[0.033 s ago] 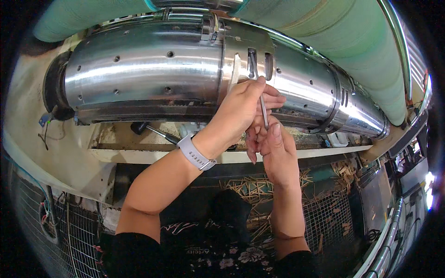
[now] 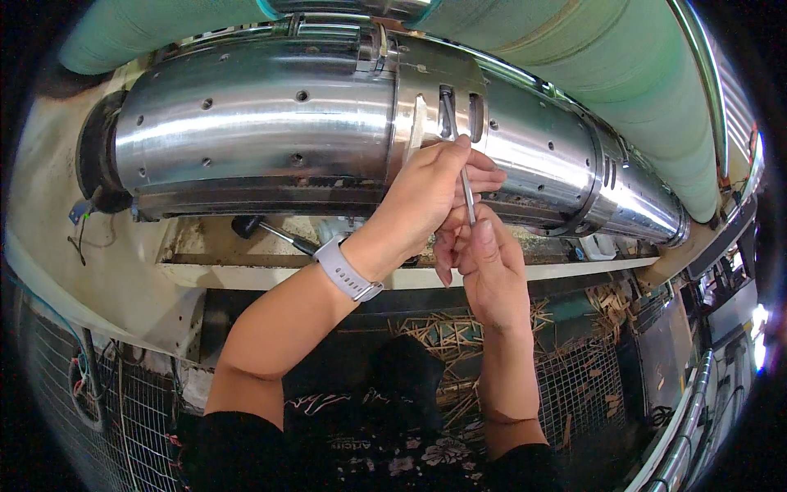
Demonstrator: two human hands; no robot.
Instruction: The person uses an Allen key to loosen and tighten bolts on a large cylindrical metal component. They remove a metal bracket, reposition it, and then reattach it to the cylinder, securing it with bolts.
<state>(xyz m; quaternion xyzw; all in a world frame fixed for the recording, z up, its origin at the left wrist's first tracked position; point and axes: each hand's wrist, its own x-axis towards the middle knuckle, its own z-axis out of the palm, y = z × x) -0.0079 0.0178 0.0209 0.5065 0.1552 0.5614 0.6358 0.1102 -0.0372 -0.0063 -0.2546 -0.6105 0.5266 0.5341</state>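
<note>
Pinching a slim grey metal rod (image 2: 467, 187) reaching into a slotted steel cylinder (image 2: 422, 74) at twelve o'clock, the bare left hand (image 2: 426, 184) and bare right hand (image 2: 496, 271) partly hid both. A black-headed hammer (image 2: 245, 226) lay at nine, a pale-green roller (image 2: 590, 70) at one.

Wire mesh (image 2: 139, 418) and bright light (image 2: 761, 328)

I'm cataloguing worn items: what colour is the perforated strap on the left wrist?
The perforated wrist strap is pale lilac-grey, best seen in the head view.

Glossy smooth metal cylinder (image 2: 262, 123), shiny metal rod (image 2: 468, 193), matt roller (image 2: 607, 90), matt cloth shirt (image 2: 246, 451).
</note>
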